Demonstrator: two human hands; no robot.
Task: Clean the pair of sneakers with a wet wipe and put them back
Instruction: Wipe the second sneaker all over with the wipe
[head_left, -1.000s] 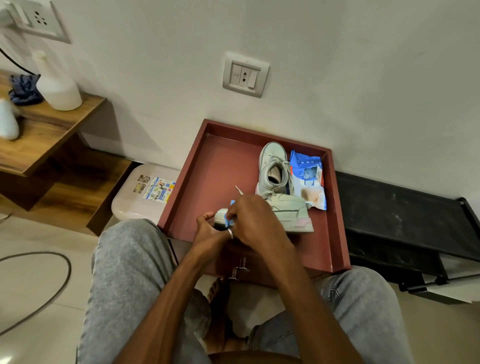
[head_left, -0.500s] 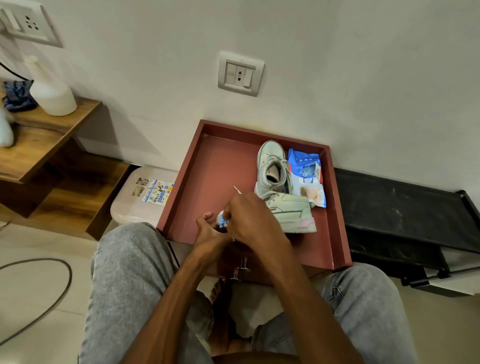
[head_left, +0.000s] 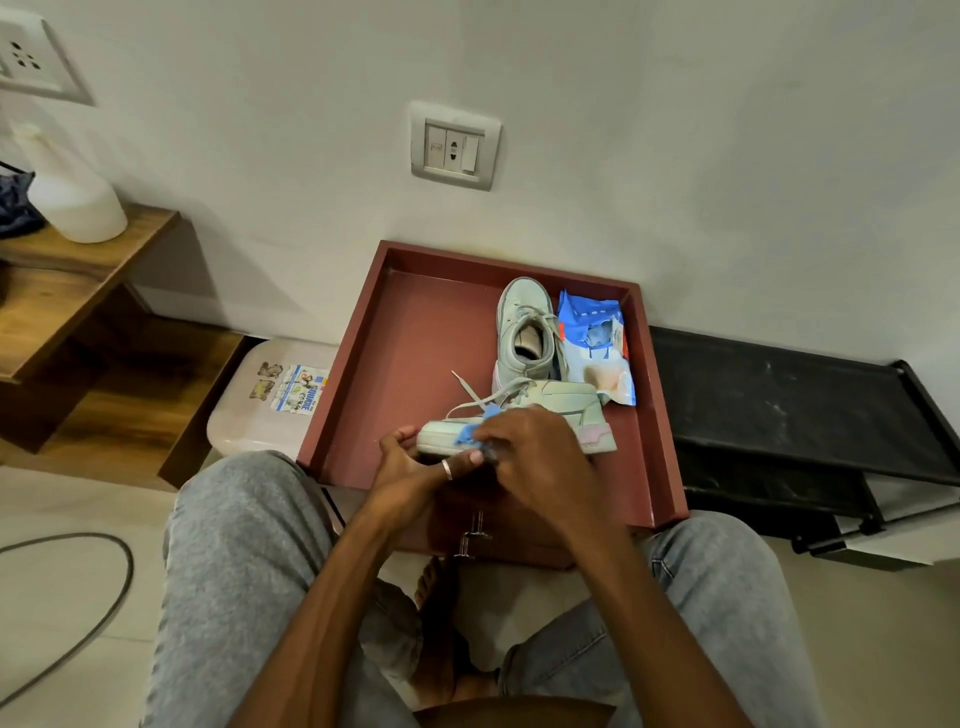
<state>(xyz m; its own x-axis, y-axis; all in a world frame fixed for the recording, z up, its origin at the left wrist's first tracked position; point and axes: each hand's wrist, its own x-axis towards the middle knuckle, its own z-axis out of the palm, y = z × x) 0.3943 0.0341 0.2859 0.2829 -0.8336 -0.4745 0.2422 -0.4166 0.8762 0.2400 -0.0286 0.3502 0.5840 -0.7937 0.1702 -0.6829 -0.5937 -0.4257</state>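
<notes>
Gripping the toe of the pale mint lace-up sneaker (head_left: 561, 400), which is lying on its side, with the left hand (head_left: 410, 467) curled at its nine o'clock end. Pinching a crumpled blue wet wipe (head_left: 470, 434) against its sole with the right hand (head_left: 535, 457), at three o'clock of the left. Working at the six o'clock side of the red-brown rectangular tray (head_left: 415, 338).

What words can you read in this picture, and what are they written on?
"SQUARE": on the blue and white sticker on the white plastic lid; its smaller print is too blurred to read.
Blue wet wipe pack in the red tray: print too blurred to read.
White wall switch plate: only small symbols, no words.
Pale green sneaker lying on its side: no words to see.
</notes>
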